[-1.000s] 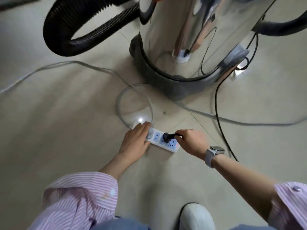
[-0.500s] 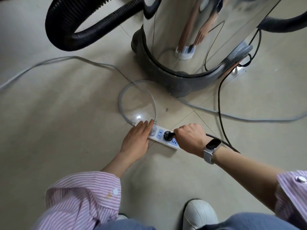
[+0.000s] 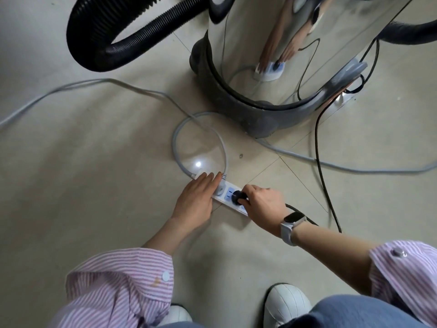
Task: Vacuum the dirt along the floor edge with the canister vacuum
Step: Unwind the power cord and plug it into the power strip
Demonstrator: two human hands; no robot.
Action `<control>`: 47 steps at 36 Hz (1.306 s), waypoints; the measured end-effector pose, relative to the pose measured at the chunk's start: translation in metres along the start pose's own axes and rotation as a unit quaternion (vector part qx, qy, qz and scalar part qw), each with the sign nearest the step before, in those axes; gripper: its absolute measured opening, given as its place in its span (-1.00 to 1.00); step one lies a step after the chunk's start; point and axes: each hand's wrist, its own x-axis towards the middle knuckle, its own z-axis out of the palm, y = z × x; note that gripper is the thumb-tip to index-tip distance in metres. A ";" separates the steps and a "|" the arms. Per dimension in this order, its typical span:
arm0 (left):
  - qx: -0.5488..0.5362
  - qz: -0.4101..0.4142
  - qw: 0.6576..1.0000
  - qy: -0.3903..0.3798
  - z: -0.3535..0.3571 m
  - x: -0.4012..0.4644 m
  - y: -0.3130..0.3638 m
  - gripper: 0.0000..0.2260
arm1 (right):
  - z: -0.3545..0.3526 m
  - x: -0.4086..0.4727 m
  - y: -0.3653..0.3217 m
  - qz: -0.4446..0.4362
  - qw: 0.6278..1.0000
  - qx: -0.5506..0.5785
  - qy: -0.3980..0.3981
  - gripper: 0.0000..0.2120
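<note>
A shiny steel canister vacuum point(image 3: 272, 67) stands on the tiled floor ahead of me, with its black ribbed hose point(image 3: 113, 41) looping to the left. A white power strip point(image 3: 227, 197) lies on the floor in front of it. My left hand point(image 3: 196, 200) presses flat on the strip's left end. My right hand point(image 3: 262, 204) grips the black plug point(image 3: 237, 197), which sits in a socket of the strip. The vacuum's black cord point(image 3: 319, 162) trails from my right hand toward the canister.
A grey cable point(image 3: 179, 143) loops from the power strip and runs off to the left and right across the floor. My white shoes point(image 3: 287, 304) and striped sleeves point(image 3: 123, 287) fill the bottom of the view.
My right hand has turned over the plug and pushed it down into the strip. The left hand keeps pressing the strip. The view has shifted a little closer.
</note>
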 end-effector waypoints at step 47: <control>-0.085 -0.195 0.972 -0.097 -0.323 -0.011 0.127 -0.67 | -0.296 -0.069 -0.051 0.112 0.973 0.168 -0.113 -0.62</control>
